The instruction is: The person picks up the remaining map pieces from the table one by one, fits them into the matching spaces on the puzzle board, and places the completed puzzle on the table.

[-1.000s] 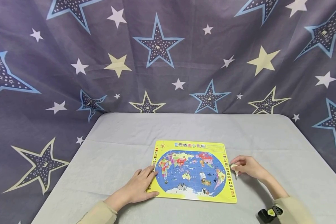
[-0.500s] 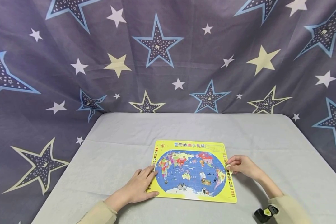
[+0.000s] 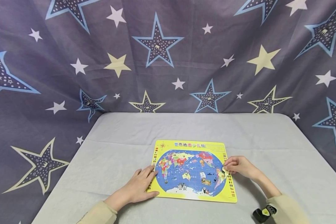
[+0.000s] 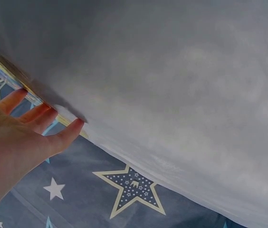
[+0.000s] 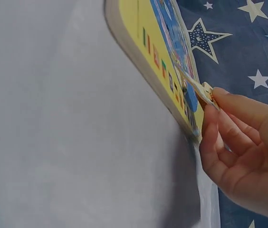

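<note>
A yellow-bordered world map puzzle board (image 3: 226,198) lies on the table in the head view. On its left edge rests my left hand (image 3: 141,186), fingers spread and nearly straight, with the thumb at the near-left corner. The left wrist view shows those fingertips (image 4: 39,112) along the board's rim. Over the board's right side, my right hand (image 3: 243,166) pinches a small, flat, pale yellow puzzle piece (image 3: 225,172) between thumb and fingers. In the right wrist view the thin piece (image 5: 196,86) is tilted, pointing over the map's blue edge; its printed face is mostly hidden.
Grey cloth (image 3: 123,133) covers the table around the board. A dark curtain with stars (image 3: 168,77) hangs behind the table and at its sides. Near the right sleeve sits a small black device (image 3: 264,214) on the wrist.
My right hand has moved left, carrying the puzzle piece from beyond the board's right edge to over the map's right side. The left hand and the board have stayed in place.
</note>
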A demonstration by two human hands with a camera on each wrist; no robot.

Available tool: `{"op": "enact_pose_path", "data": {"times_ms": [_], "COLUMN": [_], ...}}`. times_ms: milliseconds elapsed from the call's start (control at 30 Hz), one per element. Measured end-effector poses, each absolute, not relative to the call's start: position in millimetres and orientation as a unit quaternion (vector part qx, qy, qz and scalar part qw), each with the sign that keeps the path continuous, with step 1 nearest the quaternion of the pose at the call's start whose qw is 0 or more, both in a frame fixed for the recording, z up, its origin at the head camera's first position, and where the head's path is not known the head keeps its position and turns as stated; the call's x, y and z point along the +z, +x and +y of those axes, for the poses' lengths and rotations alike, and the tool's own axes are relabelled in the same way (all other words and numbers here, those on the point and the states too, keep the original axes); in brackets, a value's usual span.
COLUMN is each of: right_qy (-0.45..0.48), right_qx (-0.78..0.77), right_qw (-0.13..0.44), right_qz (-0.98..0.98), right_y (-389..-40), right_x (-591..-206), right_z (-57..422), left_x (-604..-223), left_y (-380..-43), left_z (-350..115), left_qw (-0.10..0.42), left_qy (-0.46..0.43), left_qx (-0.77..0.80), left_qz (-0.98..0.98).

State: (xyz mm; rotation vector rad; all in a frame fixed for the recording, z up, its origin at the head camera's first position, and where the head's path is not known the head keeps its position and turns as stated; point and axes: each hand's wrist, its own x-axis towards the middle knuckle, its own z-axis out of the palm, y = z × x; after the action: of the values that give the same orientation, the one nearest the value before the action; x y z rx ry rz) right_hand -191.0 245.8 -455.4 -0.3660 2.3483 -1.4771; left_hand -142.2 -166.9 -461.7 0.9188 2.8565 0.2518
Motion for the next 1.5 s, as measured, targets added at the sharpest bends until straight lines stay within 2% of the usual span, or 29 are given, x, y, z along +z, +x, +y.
{"op": "enact_pose_path", "data": {"times_ms": [633,1500], "right_qy": [-0.158,-0.2], "right_qx": [-0.519,-0.444], "right_qw": [0.208,0.156], "right_qz": [0.814,0.86], "right_y": [-190,-184], "right_x": [-453,-453], "right_z": [239,229], "left_x": [-463,-461], "left_y": [-142,-141], "left_z": [-167,-166], "left_qw": [0.064,0.067], "left_qy": [0.304,0.301], "left_qx": [0.082,0.089], "left_qz": [0.947,0.947]}}
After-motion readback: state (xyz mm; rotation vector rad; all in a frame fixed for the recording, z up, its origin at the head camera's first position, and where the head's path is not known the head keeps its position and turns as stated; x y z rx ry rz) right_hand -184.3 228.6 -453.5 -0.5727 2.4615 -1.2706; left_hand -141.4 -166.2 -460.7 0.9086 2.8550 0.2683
